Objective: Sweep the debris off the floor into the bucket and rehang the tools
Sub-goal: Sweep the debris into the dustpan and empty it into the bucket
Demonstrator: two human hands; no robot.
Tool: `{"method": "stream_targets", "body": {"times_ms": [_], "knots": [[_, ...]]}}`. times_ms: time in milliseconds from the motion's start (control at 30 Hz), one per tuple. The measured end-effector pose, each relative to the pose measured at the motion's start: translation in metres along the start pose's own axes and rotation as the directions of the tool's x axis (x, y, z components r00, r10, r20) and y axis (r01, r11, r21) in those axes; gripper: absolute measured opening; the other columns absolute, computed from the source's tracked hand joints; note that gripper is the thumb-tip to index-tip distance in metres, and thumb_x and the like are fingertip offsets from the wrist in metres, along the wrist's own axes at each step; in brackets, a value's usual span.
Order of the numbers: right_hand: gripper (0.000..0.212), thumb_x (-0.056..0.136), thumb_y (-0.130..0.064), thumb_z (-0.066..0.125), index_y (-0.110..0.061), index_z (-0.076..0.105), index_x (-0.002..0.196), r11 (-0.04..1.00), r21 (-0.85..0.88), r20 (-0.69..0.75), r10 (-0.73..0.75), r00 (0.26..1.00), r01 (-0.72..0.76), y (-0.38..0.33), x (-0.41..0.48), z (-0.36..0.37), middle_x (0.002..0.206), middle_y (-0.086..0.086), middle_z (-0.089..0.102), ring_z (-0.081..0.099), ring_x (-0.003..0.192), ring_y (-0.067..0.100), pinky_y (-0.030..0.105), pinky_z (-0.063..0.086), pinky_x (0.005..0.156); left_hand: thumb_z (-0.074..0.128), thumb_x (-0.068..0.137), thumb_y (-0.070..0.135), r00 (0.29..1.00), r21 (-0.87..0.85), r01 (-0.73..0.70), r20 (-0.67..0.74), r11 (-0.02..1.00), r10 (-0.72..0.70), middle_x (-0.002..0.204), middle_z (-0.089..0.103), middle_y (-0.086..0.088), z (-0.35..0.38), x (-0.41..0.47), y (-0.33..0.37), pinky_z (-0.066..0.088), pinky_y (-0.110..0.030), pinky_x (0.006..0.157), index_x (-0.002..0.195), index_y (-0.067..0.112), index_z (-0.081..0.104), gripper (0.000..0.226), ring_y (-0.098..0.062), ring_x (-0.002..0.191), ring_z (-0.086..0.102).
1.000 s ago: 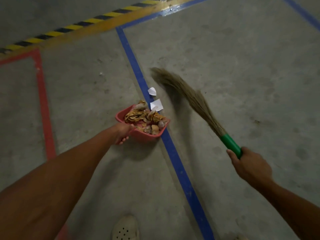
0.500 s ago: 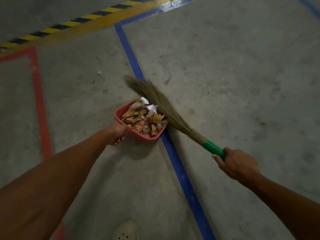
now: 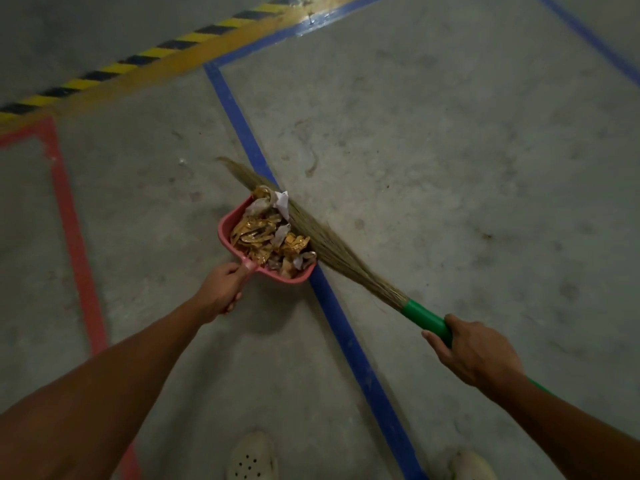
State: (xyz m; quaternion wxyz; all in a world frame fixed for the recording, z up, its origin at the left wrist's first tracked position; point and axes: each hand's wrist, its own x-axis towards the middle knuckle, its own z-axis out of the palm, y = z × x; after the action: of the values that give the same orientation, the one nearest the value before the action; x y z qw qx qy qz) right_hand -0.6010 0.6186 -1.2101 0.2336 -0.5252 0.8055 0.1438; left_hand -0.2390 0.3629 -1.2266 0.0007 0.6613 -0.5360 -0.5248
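A pink dustpan (image 3: 227, 233) rests on the concrete floor, heaped with gold wrappers and white paper scraps (image 3: 268, 233). My left hand (image 3: 221, 289) grips its handle from behind. A grass broom (image 3: 325, 245) with a green handle (image 3: 427, 320) lies slantwise along the pan's open right side, its bristles pressed against the debris and its tip past the pan's far corner. My right hand (image 3: 476, 351) is closed around the green handle. No bucket is in view.
A blue floor line (image 3: 341, 323) runs under the pan's right edge toward me. A red line (image 3: 74, 237) lies to the left, a yellow-black hazard stripe (image 3: 138, 60) at the back. My two light shoes (image 3: 251, 459) show at the bottom.
The broom swept left from the open floor against the dustpan. The two white paper scraps that lay in front of the pan are now inside it.
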Motion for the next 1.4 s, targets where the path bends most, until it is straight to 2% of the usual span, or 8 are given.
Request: {"method": "stream_targets", "body": {"times_ms": [167,433,567,700,800,1033,1300,1400], "knots": [[0.046,0.094,-0.07,0.03,-0.03,0.05,0.103,0.998,0.045,-0.044,0.045,0.998,-0.043,0.022,-0.03,-0.048,0.068,-0.009,0.054,0.055,0.054,0.004,0.019,0.045,0.048,0.05,0.096,0.057,0.997,-0.026,-0.082,-0.01,0.996,0.082,0.054,0.045,-0.007,-0.011,-0.031,0.054,0.028,-0.02,0.039,0.098,0.012,0.065,0.048,-0.017,0.035,0.037],[0.051,0.091,-0.073,0.034,-0.027,0.054,0.099,0.984,0.111,-0.148,0.153,0.977,-0.137,0.055,-0.097,-0.164,0.067,-0.006,0.051,0.051,0.054,0.011,0.025,0.038,0.047,0.052,0.094,0.061,0.986,-0.08,-0.166,-0.031,0.983,0.164,0.056,0.044,-0.008,-0.023,-0.113,0.171,0.027,-0.017,0.037,0.086,0.015,0.057,0.046,-0.016,0.035,0.035],[0.055,0.092,-0.073,0.033,-0.024,0.055,0.102,0.979,0.107,-0.17,0.188,0.967,-0.172,0.064,-0.145,-0.221,0.073,-0.002,0.054,0.053,0.06,0.018,0.027,0.04,0.053,0.054,0.09,0.065,0.985,-0.1,-0.17,-0.016,0.98,0.169,0.054,0.045,-0.005,-0.034,-0.163,0.217,0.027,-0.017,0.039,0.086,0.016,0.056,0.049,-0.015,0.036,0.036],[0.059,0.091,-0.076,0.031,-0.024,0.056,0.103,0.97,0.13,-0.182,0.226,0.957,-0.205,0.071,-0.201,-0.265,0.076,-0.002,0.057,0.058,0.062,0.016,0.028,0.047,0.056,0.055,0.09,0.063,0.982,-0.097,-0.18,0.03,0.979,0.184,0.056,0.045,-0.005,-0.053,-0.215,0.261,0.028,-0.018,0.041,0.085,0.016,0.057,0.048,-0.015,0.037,0.035],[0.062,0.09,-0.078,0.028,-0.023,0.056,0.104,0.961,0.144,-0.181,0.26,0.948,-0.236,0.071,-0.245,-0.294,0.076,-0.002,0.058,0.057,0.061,0.015,0.027,0.045,0.053,0.055,0.091,0.063,0.977,-0.081,-0.198,0.061,0.977,0.203,0.057,0.045,-0.004,-0.072,-0.257,0.291,0.028,-0.018,0.041,0.087,0.015,0.058,0.048,-0.013,0.039,0.035],[0.065,0.089,-0.079,0.028,-0.024,0.056,0.107,0.918,0.225,-0.184,0.37,0.911,-0.327,0.052,-0.346,-0.341,0.07,-0.005,0.053,0.055,0.058,0.011,0.028,0.054,0.057,0.053,0.09,0.064,0.964,-0.043,-0.229,0.131,0.973,0.232,0.057,0.045,-0.002,-0.106,-0.357,0.337,0.028,-0.022,0.041,0.101,0.014,0.06,0.051,-0.012,0.041,0.037],[0.055,0.092,-0.074,0.034,-0.026,0.052,0.112,0.839,0.375,-0.187,0.485,0.854,-0.394,0.016,-0.447,-0.361,0.077,-0.001,0.059,0.061,0.067,0.019,0.033,0.055,0.062,0.052,0.095,0.058,0.915,-0.016,-0.335,0.233,0.942,0.329,0.06,0.045,-0.005,-0.12,-0.436,0.364,0.027,-0.021,0.042,0.093,0.014,0.059,0.044,-0.013,0.04,0.036],[0.056,0.09,-0.075,0.037,-0.026,0.055,0.109,0.775,0.438,-0.181,0.573,0.8,-0.456,0.013,-0.479,-0.356,0.076,-0.001,0.06,0.061,0.065,0.018,0.034,0.056,0.061,0.055,0.093,0.056,0.891,0.002,-0.376,0.275,0.927,0.361,0.06,0.044,-0.006,-0.112,-0.457,0.377,0.027,-0.02,0.042,0.094,0.014,0.057,0.042,-0.014,0.04,0.035]]}}
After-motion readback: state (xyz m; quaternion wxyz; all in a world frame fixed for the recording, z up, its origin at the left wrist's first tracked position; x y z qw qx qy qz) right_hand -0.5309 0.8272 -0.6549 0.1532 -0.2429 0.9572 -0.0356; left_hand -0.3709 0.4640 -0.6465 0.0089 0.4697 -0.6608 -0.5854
